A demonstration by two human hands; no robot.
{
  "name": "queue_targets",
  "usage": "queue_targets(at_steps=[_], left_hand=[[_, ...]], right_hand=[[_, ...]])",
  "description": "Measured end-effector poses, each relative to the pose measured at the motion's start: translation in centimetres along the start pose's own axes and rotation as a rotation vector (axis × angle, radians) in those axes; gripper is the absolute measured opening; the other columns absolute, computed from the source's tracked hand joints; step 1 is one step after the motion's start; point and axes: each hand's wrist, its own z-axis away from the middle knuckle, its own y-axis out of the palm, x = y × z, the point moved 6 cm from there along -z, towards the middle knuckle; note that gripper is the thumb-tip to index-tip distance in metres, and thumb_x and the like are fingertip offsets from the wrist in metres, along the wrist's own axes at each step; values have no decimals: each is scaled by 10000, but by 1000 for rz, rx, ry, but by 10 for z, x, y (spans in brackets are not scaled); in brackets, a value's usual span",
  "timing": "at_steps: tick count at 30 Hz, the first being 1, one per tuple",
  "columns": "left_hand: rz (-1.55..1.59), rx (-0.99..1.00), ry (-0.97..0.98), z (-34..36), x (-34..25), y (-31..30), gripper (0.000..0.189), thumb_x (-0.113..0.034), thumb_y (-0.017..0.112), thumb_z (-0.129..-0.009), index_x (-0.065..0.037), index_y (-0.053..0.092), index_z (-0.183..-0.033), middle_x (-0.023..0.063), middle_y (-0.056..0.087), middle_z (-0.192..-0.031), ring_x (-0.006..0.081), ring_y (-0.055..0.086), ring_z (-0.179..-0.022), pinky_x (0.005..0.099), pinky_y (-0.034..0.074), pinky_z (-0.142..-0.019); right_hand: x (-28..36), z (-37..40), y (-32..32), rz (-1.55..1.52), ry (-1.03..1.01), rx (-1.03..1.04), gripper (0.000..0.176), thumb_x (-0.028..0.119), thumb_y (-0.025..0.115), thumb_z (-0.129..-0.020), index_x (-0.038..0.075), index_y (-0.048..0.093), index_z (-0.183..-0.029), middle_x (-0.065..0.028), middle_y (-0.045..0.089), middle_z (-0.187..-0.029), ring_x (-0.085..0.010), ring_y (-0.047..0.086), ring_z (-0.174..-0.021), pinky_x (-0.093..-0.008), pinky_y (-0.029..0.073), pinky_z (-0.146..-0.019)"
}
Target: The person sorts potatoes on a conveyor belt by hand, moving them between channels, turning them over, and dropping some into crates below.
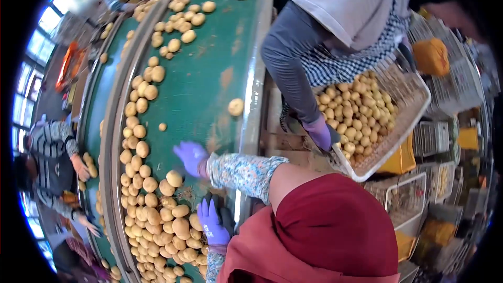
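My right hand point(191, 158), in a purple glove below a floral sleeve, is over the green conveyor belt point(209, 94). Its fingers are outstretched and slightly blurred, with nothing seen in them. Closer to the belt's near side, my left hand point(212, 224) wears a matching purple glove with dark patches. Its fingers are extended beside a heap of potatoes point(157, 228), and its palm is partly hidden. A single potato point(174, 178) lies between the hands, near some dry debris point(186, 195). Another potato point(236, 107) sits alone by the metal rim.
A co-worker in a checked apron point(340, 65) grips a white crate point(425, 91) of small potatoes beside the belt. A metal divider point(110, 152) separates a second belt, where another person's hand point(79, 167) reaches in. Stacked crates point(406, 199) stand at right.
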Motion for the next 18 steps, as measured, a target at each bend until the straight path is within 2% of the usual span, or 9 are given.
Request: queue_targets(at_steps=[2, 4, 6, 7, 10, 11, 12, 14, 18], left_hand=[[-191, 131, 42, -9, 6, 3, 338, -158, 571, -847, 19, 627, -1130, 215, 616, -1076, 445, 541, -1023, 553, 349, -1029], [-346, 337, -67, 15, 45, 18, 349, -168, 574, -840, 9, 640, -1133, 226, 626, -1139, 465, 509, -1139, 581, 297, -1091], [-301, 251, -62, 18, 52, 16, 352, -138, 568, -834, 21, 634, -1141, 243, 605, -1229, 476, 478, -1216, 555, 312, -1102], [-306, 211, -23, 15, 53, 13, 369, -146, 574, -841, 21, 625, -1166, 243, 598, -1240, 473, 479, -1212, 537, 325, -1095], [-368, 149, 0, 0, 37, -1, 403, -144, 587, -852, 25, 606, -1217, 245, 574, -1273, 460, 479, -1209, 490, 358, -1078], [-369, 148, -17, 0, 31, 0, 402, -125, 589, -848, 28, 603, -1220, 247, 565, -1285, 454, 477, -1214, 479, 366, -1076], [-329, 118, -4, 22, 56, 10, 402, -105, 590, -845, 32, 600, -1222, 249, 556, -1297, 449, 476, -1220, 467, 373, -1073], [-354, 116, -12, 27, 57, -8, 381, -103, 618, -823, 18, 615, -1185, 224, 559, -1307, 421, 478, -1232, 461, 389, -1056], [-361, 106, 12, 39, 54, -13, 436, -123, 657, -807, 7, 599, -1218, 206, 570, -1308, 406, 474, -1256, 454, 388, -1076]], right_hand=[[9, 45, 72, 180, -304, 31, 704, 517, 696, -787, 103, 541, -1335, -145, 608, -1218, -367, 574, -1138, -504, 453, -943], [47, 69, 42, -104, -262, 441, 733, 522, 651, -816, 103, 514, -1402, -160, 581, -1329, -378, 550, -1216, -504, 413, -1036], [53, 68, 51, -262, -197, 655, 693, 537, 653, -788, 120, 572, -1336, -152, 595, -1285, -358, 546, -1217, -497, 415, -1010], [50, 65, 45, -239, -113, 684, 606, 499, 641, -800, 100, 614, -1256, -155, 604, -1233, -350, 555, -1178, -492, 415, -988], [36, 73, 6, -152, -30, 265, 580, 490, 629, -811, 82, 621, -1223, -160, 606, -1212, -353, 567, -1132, -489, 423, -972], [31, 80, -3, -153, -22, 135, 503, 466, 645, -779, 87, 690, -1107, -163, 621, -1164, -361, 570, -1102, -494, 409, -973], [28, 97, 21, -50, -44, 98, 518, 457, 655, -779, 82, 671, -1136, -167, 615, -1169, -357, 567, -1101, -493, 411, -968], [58, 125, -16, 54, -97, 66, 557, 440, 675, -780, 71, 631, -1195, -176, 603, -1179, -350, 562, -1097, -490, 415, -959], [79, 176, -20, 199, -322, 0, 347, 356, 663, -811, 99, 647, -1044, -120, 604, -1118, -298, 551, -1082, -454, 412, -946]])
